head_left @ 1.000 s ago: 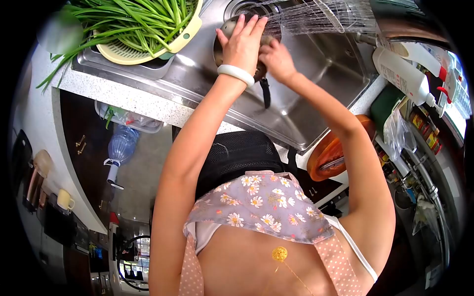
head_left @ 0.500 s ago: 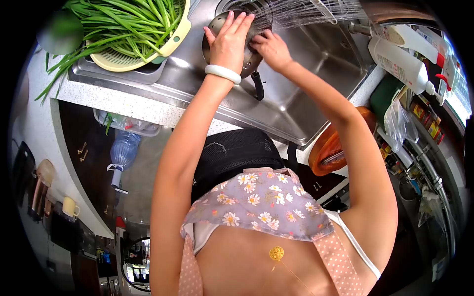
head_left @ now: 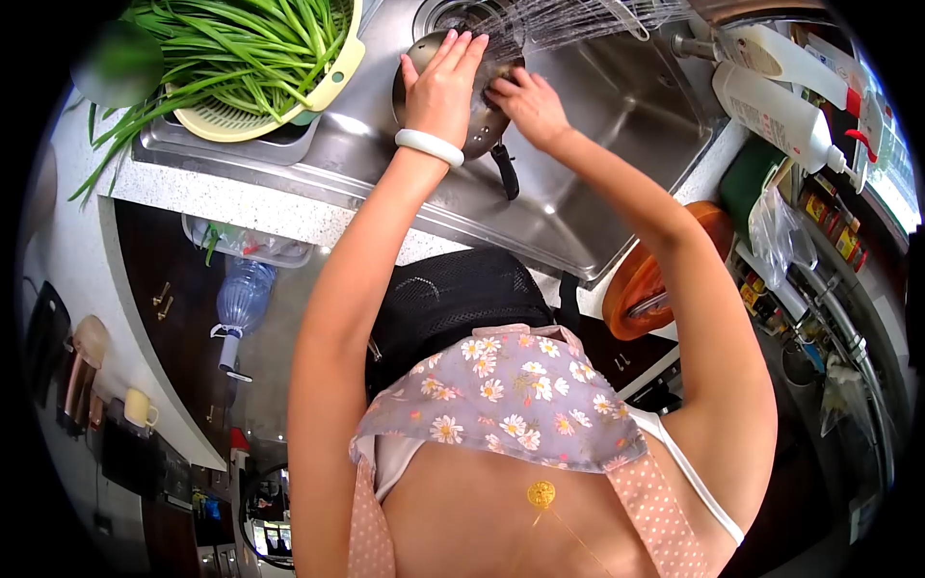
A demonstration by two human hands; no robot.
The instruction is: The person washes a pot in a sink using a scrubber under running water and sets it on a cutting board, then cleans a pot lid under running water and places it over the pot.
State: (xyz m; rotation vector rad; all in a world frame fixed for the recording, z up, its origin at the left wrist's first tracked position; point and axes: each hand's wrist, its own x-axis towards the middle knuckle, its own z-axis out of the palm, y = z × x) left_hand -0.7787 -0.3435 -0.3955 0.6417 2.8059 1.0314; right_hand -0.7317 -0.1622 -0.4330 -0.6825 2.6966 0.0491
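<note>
In the sink, a round metal pan (head_left: 487, 135) with a black handle (head_left: 505, 173) is tilted near the drain. My left hand (head_left: 443, 91) lies flat against the pan's surface, fingers stretched out. A pale bangle (head_left: 429, 146) circles that wrist. My right hand (head_left: 528, 104) has its fingers curled against the pan's right side. Whatever those fingers may hold is hidden. From the upper right, a spray of water (head_left: 578, 24) streams down toward the pan.
A yellow colander (head_left: 347, 72) heaped with green stalks (head_left: 246, 58) stands left of the steel sink (head_left: 588, 207). White bottles (head_left: 776, 116) line the right side. An orange-brown basin (head_left: 631, 289) is near the sink's right front corner. Below the counter hangs a blue plastic bottle (head_left: 243, 294).
The right hand's fingers shift slightly on the pan. My left hand stays spread on it, and the pan remains nearly in place while the water keeps running.
</note>
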